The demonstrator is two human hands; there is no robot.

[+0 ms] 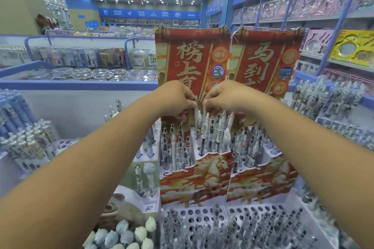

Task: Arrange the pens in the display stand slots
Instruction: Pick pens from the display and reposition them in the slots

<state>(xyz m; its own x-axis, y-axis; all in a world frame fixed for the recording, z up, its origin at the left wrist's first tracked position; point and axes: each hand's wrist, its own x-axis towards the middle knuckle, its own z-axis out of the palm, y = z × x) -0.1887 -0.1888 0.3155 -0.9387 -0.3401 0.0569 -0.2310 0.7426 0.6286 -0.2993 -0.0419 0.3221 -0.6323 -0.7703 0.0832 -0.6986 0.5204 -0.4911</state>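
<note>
A red cardboard display stand (194, 178) with a white horse print stands ahead, with a twin stand (261, 180) to its right. Several clear pens (210, 133) stand upright in the slots of the left stand's upper right tier. More pens (176, 147) fill its left tier. My left hand (178, 99) pinches the top of one pen (196, 115) in that upper tier. My right hand (224, 97) grips the tops of several neighbouring pens (219, 127). Both hands touch at the fingertips above the slots.
A purple perforated tray (202, 216) with several pens lies in front of the stands. Animal-topped pens (149, 178) and round plush toppers (129, 234) sit at the lower left. Pen racks (30, 143) flank both sides. Shop shelves (323, 16) rise on the right.
</note>
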